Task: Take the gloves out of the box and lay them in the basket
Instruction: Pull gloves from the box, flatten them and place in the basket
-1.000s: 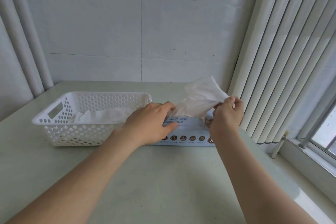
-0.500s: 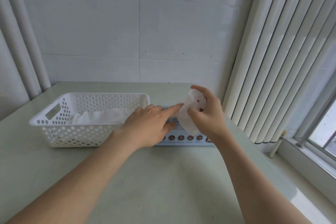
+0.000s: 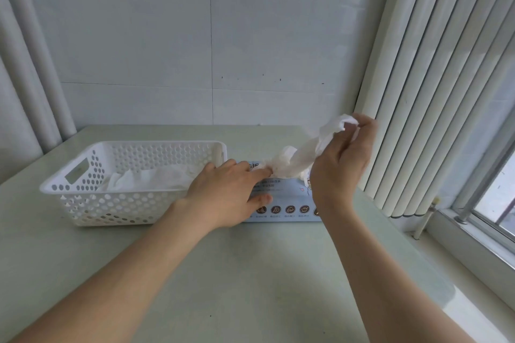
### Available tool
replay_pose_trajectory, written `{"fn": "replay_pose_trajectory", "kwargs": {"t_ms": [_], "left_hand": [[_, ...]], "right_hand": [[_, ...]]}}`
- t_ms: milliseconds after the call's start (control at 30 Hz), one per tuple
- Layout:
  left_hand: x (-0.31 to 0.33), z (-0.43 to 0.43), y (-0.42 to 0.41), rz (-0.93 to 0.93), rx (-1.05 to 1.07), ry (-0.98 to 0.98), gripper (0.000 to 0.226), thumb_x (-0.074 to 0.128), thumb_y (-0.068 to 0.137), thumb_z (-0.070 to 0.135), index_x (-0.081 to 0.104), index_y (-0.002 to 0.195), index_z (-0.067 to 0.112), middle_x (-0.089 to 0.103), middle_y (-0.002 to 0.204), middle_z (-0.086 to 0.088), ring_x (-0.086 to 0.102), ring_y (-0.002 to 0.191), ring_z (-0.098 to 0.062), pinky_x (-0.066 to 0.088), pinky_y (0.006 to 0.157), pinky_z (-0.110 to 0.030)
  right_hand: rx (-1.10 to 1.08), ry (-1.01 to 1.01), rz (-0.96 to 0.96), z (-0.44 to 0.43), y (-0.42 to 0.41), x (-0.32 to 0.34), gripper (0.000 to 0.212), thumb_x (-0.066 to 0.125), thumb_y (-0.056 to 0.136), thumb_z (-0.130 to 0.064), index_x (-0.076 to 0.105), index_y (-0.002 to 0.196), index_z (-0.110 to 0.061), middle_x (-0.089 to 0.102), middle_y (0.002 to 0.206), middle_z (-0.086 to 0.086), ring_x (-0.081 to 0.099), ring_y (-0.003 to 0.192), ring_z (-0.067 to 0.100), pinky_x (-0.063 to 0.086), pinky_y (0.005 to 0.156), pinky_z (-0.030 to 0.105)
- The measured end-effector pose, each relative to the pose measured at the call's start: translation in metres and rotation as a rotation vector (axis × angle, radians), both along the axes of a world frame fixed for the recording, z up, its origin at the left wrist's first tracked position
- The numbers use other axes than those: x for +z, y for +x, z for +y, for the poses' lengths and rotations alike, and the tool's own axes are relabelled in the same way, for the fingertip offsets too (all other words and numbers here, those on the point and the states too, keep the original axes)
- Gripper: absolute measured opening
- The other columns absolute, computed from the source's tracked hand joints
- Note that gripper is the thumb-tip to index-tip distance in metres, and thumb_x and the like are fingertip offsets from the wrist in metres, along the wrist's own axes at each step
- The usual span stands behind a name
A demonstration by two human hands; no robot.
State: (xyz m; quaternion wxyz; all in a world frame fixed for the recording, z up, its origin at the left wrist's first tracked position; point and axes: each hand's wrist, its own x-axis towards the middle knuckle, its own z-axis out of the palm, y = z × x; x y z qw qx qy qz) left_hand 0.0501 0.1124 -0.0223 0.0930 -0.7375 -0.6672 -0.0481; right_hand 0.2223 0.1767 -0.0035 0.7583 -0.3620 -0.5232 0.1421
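A pale blue glove box [image 3: 281, 198] lies on the table to the right of a white perforated basket [image 3: 92, 198]. Thin white gloves [image 3: 150, 178] lie crumpled inside the basket. My left hand [image 3: 225, 192] rests flat on top of the box, fingers straight, holding it down. My right hand [image 3: 340, 164] is raised above the box's right end and pinches a white glove [image 3: 309, 153], which stretches from the box opening up to my fingertips.
The pale green table [image 3: 250, 273] meets a tiled wall [image 3: 195, 50] at the back. White vertical blinds [image 3: 434, 92] hang close on the right, with a window sill [image 3: 473, 237] and window frame below them. White pipes [image 3: 36, 92] stand at the left.
My right hand has risen up and to the right from the box opening, drawing a glove out with it. My left hand has stayed on the box.
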Motion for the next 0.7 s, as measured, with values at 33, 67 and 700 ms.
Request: {"fn": "replay_pose_trajectory", "kwargs": {"t_ms": [33, 67, 700], "left_hand": [[0.000, 0.000, 0.000, 0.003, 0.004, -0.005, 0.059, 0.032, 0.102, 0.069, 0.023, 0.157, 0.049, 0.053, 0.133, 0.006, 0.046, 0.131, -0.021, 0.039, 0.098, -0.044], [0.000, -0.001, 0.000, -0.002, 0.006, -0.009, 0.059, 0.032, 0.102, 0.069, 0.023, 0.157, 0.049, 0.053, 0.134, 0.006, 0.046, 0.131, -0.021, 0.039, 0.098, -0.043], [0.059, -0.023, -0.004, -1.198, -0.129, 0.090, 0.042, 0.041, 0.096, 0.027, 0.069, 0.094, -0.004, 0.073, 0.086, -0.014, 0.064, 0.076, -0.013, 0.051, 0.076, -0.032]], "right_hand": [[-0.017, 0.016, 0.009, -0.001, 0.001, 0.003, 0.016, 0.040, 0.113, -0.014, 0.054, 0.116, -0.006, 0.049, 0.083, -0.019, 0.050, 0.077, -0.008, 0.038, 0.073, 0.011], [-0.036, 0.040, 0.003, -0.002, 0.002, 0.005, 0.017, 0.041, 0.113, -0.013, 0.054, 0.117, -0.004, 0.048, 0.082, -0.019, 0.050, 0.077, -0.009, 0.038, 0.072, 0.010], [0.312, -0.268, -0.319, -0.029, -0.030, 0.001, 0.030, 0.064, 0.098, -0.031, 0.056, 0.078, -0.009, 0.046, 0.049, -0.005, 0.036, 0.046, 0.014, 0.031, 0.044, 0.027]]}}
